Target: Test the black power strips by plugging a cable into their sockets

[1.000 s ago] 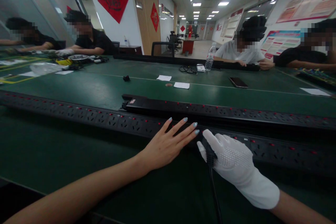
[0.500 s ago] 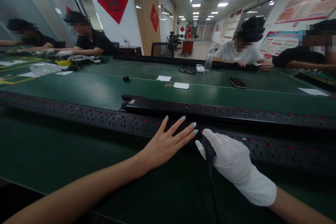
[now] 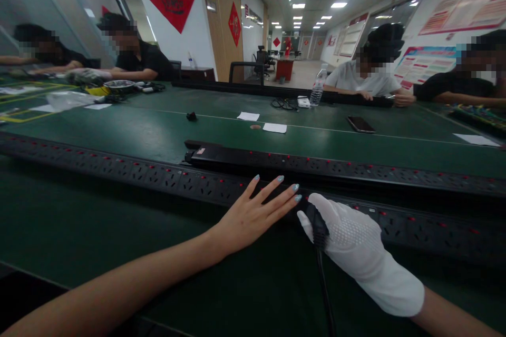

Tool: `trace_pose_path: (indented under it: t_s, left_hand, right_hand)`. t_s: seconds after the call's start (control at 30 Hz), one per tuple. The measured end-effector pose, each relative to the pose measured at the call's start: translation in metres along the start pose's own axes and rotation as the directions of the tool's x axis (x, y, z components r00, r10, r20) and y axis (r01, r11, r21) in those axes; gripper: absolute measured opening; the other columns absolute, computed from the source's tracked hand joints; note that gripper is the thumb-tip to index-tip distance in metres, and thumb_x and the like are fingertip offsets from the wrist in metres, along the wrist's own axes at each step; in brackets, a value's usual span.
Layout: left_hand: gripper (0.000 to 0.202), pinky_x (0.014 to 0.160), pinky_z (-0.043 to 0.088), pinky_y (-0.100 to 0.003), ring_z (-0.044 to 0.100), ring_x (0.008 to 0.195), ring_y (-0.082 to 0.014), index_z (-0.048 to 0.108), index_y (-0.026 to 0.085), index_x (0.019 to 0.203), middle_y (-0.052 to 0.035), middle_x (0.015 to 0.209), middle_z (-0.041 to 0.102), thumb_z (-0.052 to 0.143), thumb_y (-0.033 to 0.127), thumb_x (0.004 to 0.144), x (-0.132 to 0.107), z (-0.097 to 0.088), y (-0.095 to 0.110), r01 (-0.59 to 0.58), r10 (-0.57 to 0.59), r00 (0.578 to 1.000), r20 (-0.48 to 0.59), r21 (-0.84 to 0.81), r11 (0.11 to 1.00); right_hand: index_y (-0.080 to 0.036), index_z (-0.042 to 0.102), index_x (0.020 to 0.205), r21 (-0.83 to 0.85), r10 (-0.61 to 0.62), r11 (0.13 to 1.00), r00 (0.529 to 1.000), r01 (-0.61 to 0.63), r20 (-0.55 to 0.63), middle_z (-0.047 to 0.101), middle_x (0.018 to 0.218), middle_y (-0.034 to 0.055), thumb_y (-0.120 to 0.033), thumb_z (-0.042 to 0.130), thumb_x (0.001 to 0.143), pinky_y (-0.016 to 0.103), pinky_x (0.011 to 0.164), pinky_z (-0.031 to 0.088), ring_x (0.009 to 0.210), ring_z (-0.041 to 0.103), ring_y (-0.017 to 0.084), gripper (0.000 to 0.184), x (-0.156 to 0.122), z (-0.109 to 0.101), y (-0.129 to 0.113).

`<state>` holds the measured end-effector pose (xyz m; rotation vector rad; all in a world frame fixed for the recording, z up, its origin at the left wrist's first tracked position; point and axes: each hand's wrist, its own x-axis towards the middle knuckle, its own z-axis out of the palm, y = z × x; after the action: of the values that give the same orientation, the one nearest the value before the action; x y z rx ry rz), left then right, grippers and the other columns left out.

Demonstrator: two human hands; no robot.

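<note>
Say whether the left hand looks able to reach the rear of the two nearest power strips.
Probably yes: the left hand lies open just short of the rear power strip, with nothing seen blocking the way.

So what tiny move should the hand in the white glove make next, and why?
Probably the gloved right hand should gently push the black plug against the near power strip: it grips the plug right at that strip, and the bare left hand lies over the strip, where it could steady it. Whether the plug is already in is hidden.
</note>
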<state>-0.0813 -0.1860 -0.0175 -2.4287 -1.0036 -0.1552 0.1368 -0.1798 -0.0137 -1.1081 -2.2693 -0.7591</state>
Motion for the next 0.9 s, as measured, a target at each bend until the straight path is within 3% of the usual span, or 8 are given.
trace_pose_path:
  t_s: [0.37,0.57,0.67,0.77,0.9]
  left_hand:
    - [0.054,0.101,0.025,-0.05,0.016,0.131,-0.026,0.015,0.023,0.138,-0.0014,0.146,0.009,0.034,0.017,0.088,0.001,0.0,0.001,0.014,-0.014,1.0,0.008,-0.002,1.0]
    - [0.056,0.1,0.026,-0.043,0.021,0.13,-0.0226,0.015,0.017,0.138,-0.0105,0.144,0.017,0.037,0.017,0.087,0.001,0.0,0.0,0.063,-0.063,0.998,-0.018,0.002,0.998]
    - [0.06,0.099,0.025,-0.041,0.023,0.128,-0.0238,0.016,0.023,0.138,-0.0072,0.143,0.02,0.045,0.027,0.085,-0.001,-0.004,-0.009,0.044,-0.044,0.999,-0.016,-0.034,0.998]
    - [0.075,0.097,0.023,-0.048,0.027,0.124,-0.03,0.011,0.03,0.138,-0.0077,0.139,0.029,0.054,0.044,0.078,-0.004,-0.006,-0.018,0.08,-0.081,0.996,-0.022,-0.056,0.995]
    - [0.078,0.09,0.028,-0.044,0.04,0.111,-0.0284,0.009,0.022,0.139,-0.0124,0.127,0.041,0.049,0.051,0.079,-0.006,-0.006,-0.024,0.136,-0.136,0.991,-0.008,-0.066,0.989]
  right_hand:
    - [-0.014,0.06,0.095,0.19,0.075,0.98,0.995,-0.06,-0.072,0.068,0.084,0.0069,-0.035,0.052,0.079,0.025,0.063,0.047,0.068,0.063,0.015,0.027,0.002,-0.002,0.002]
    - [-0.015,0.061,0.093,0.22,0.12,0.97,0.989,-0.099,-0.085,0.068,0.082,0.0054,-0.036,0.053,0.078,0.024,0.062,0.048,0.067,0.064,0.015,0.027,0.001,-0.003,0.001]
    - [-0.015,0.061,0.093,0.211,0.124,0.972,0.988,-0.102,-0.091,0.068,0.082,0.0039,-0.036,0.054,0.078,0.022,0.06,0.046,0.065,0.063,0.013,0.026,-0.001,-0.003,0.001]
    - [-0.015,0.061,0.092,0.19,0.11,0.978,0.99,-0.092,-0.088,0.067,0.081,0.0037,-0.036,0.053,0.079,0.02,0.058,0.045,0.061,0.062,0.012,0.026,-0.001,-0.001,0.0]
    - [-0.015,0.06,0.091,0.156,0.092,0.985,0.99,-0.075,-0.107,0.067,0.08,0.0038,-0.036,0.051,0.079,0.021,0.054,0.044,0.056,0.061,0.011,0.026,0.002,-0.002,0.0]
